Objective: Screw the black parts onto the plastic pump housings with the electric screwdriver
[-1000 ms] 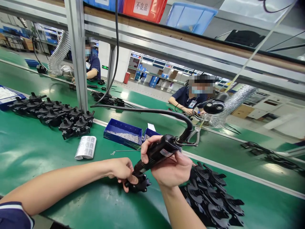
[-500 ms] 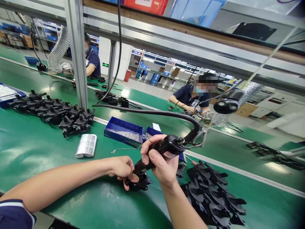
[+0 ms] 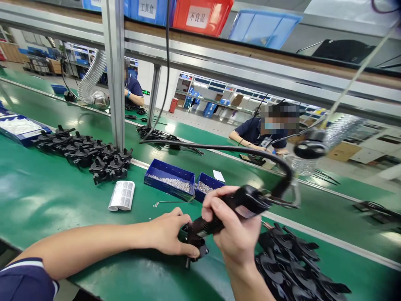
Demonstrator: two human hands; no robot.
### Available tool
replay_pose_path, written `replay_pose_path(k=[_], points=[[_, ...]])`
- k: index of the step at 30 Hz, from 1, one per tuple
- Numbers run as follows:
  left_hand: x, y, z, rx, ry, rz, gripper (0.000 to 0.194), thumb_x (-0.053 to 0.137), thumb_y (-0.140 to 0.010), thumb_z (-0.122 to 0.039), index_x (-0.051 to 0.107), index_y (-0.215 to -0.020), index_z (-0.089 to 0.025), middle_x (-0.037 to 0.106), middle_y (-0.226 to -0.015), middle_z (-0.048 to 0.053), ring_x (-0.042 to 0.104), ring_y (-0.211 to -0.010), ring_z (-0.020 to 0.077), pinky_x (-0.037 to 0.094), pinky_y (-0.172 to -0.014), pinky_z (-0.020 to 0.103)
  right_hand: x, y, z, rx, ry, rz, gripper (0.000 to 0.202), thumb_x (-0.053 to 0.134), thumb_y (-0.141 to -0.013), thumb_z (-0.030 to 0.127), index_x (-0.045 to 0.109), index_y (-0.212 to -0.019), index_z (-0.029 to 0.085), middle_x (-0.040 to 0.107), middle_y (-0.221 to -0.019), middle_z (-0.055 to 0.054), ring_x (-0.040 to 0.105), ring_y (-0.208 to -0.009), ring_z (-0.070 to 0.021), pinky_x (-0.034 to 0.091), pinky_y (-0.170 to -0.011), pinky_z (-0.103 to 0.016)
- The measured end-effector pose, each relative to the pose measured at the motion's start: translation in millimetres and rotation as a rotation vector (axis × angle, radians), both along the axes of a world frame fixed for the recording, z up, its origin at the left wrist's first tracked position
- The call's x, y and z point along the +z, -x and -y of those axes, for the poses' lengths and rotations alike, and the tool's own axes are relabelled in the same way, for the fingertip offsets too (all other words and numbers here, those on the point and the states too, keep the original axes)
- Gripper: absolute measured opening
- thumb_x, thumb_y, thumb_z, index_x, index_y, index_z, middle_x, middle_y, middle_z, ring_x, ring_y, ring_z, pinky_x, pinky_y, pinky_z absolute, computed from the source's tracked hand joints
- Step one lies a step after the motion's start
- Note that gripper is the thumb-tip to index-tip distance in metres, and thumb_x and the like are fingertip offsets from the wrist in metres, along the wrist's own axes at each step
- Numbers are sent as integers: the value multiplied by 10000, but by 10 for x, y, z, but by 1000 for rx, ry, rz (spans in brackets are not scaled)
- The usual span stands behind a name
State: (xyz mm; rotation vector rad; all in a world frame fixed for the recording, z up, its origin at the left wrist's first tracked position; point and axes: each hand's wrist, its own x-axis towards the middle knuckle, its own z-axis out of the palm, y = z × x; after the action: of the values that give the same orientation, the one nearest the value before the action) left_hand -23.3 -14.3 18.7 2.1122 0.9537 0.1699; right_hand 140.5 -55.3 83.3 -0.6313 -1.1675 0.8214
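Note:
My right hand (image 3: 234, 225) is wrapped round a black electric screwdriver (image 3: 247, 202), which slants down to the left with its cable trailing from the upper end. Its lower end meets a small black plastic housing (image 3: 200, 250) on the green bench. My left hand (image 3: 173, 236) grips that housing, thumb along the near side and fingers behind. The tool's tip and much of the housing are hidden by the left hand and the tool body.
Blue trays of small metal screws (image 3: 175, 182) stand beyond my hands. A roll of white labels (image 3: 122, 195) lies to their left. Black housings sit in rows (image 3: 81, 154) at far left and in a pile (image 3: 291, 259) at right. Across the bench a co-worker (image 3: 266, 129) handles parts.
The screwdriver is tilted lower and further to the right within the view. My left hand has shifted its hold on the housing, which is turned. The whole view has swung a little left.

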Motion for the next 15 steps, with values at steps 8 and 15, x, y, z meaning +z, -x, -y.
replay_pose_path(k=[8, 15], points=[[48, 276, -582, 189, -348, -427, 151, 674, -967, -142, 818, -929, -167, 816, -1028, 150, 789, -1031, 320, 577, -920, 368, 61, -160, -6, 17, 25, 84, 98, 807, -963, 222, 715, -995, 216, 709, -765, -17, 615, -525, -140, 508, -506, -240], [-170, 295, -671, 237, -343, -504, 116, 747, -924, -163, 817, -1001, -114, 809, -1031, 214, 797, -1066, 371, 616, -956, 416, -2, -108, -47, 80, 89, 169, 139, 810, -978, 287, 713, -946, 193, 692, -755, -23, 606, -552, -149, 500, -526, -260]])
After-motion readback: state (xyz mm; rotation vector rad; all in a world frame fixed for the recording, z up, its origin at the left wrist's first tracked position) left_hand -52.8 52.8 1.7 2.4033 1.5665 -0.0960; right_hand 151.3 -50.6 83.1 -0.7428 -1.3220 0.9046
